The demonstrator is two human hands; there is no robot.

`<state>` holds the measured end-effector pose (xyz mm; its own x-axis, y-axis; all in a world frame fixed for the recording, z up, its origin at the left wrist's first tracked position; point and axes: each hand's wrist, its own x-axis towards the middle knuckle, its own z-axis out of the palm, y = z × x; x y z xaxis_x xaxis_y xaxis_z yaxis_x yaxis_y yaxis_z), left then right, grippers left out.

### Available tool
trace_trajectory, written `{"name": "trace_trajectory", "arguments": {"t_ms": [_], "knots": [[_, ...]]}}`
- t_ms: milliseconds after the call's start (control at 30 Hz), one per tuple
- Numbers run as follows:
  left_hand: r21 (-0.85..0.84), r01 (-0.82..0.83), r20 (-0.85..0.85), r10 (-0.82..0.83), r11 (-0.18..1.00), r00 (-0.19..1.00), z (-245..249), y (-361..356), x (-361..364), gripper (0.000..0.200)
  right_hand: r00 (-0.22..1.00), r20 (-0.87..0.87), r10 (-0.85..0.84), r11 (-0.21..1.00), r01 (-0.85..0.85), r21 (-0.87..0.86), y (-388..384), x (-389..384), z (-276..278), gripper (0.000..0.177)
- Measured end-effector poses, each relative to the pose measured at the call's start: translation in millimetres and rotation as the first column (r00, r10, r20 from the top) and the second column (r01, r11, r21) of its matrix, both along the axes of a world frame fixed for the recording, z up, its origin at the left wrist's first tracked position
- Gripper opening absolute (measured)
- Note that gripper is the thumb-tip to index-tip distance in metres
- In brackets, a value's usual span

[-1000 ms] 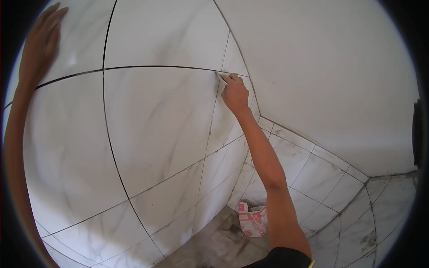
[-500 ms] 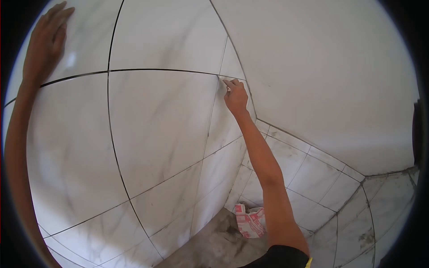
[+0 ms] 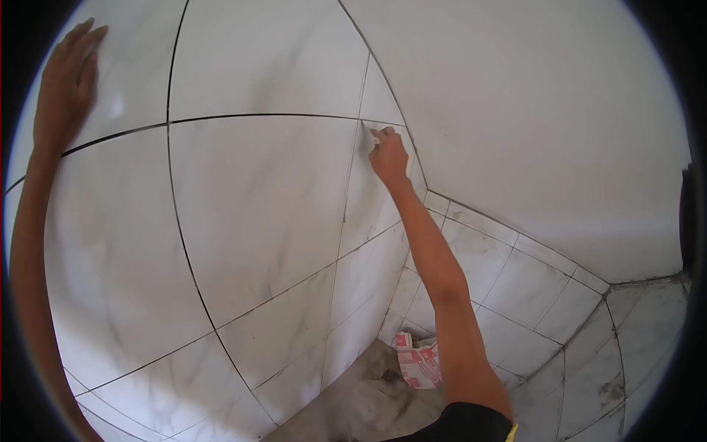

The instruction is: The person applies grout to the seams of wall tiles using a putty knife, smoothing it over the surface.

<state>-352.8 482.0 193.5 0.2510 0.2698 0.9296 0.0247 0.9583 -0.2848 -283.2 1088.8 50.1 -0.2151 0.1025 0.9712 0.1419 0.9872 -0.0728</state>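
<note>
Well, right hand [image 3: 389,156]: pinched narrow, anything held unclear
Left hand [image 3: 66,92]: open against wall [image 3: 250,214]
Bag [image 3: 418,365]: far corner of floor [image 3: 331,409], contents hidden

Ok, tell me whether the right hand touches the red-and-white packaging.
Apart. The head view shows the right hand up by the wall tiles, the packaging down on the floor.

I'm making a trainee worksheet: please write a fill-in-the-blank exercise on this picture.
The wall before the left hand is covered with ____.
In picture height, the right hand is ____ than the left.
The sleeve on the right arm is mostly ____.
Crumpled packaging lies on the ____.

Missing words: tiles; lower; black; floor.
</note>
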Motion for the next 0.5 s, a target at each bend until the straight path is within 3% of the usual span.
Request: {"name": "trace_trajectory", "arguments": {"t_ms": [33,100,133,233,333,367,400,467,500], "knots": [[-0.004,-0.029,0.007,0.029,1.0,1.0,-4,2,4,0.039,0.999,0.026,0.035,0.999,-0.036,0.01,-23,5,0,0.035],[0.003,-0.049,-0.019,0.049,0.999,0.999,-5,6,9,0.038,0.998,0.013,0.06,0.998,-0.06,-0.009,-73,5,-1,0.031],[0.01,-0.058,-0.041,0.059,0.998,0.997,-4,10,11,0.038,0.993,-0.095,0.076,0.991,-0.064,0.119,-89,-6,-9,0.035],[-0.032,-0.088,-0.062,0.086,0.996,0.994,-4,6,12,0.038,0.963,0.003,0.27,0.918,-0.258,0.302,-160,17,-10,0.048],[-0.022,-0.054,-0.039,0.053,0.998,0.998,-2,3,3,0.038,0.952,0.035,0.304,0.919,-0.302,0.253,-174,22,-6,0.05],[-0.034,-0.048,-0.043,0.047,0.998,0.998,-2,6,3,0.038,0.95,-0.129,0.286,0.932,-0.244,0.268,-148,4,-9,0.049],[-0.025,-0.028,-0.035,0.027,0.999,0.999,-4,9,6,0.038,0.957,-0.117,0.264,0.958,-0.245,0.152,-129,4,-7,0.037],[-0.002,-0.025,-0.033,0.025,1.0,0.999,-5,8,13,0.038,0.982,-0.04,0.182,0.983,-0.182,0.005,-103,12,-2,0.035],[0.005,-0.056,-0.035,0.056,0.998,0.998,-5,9,15,0.038,0.981,-0.058,0.183,0.983,-0.182,0.024,-105,16,1,0.031]]}}
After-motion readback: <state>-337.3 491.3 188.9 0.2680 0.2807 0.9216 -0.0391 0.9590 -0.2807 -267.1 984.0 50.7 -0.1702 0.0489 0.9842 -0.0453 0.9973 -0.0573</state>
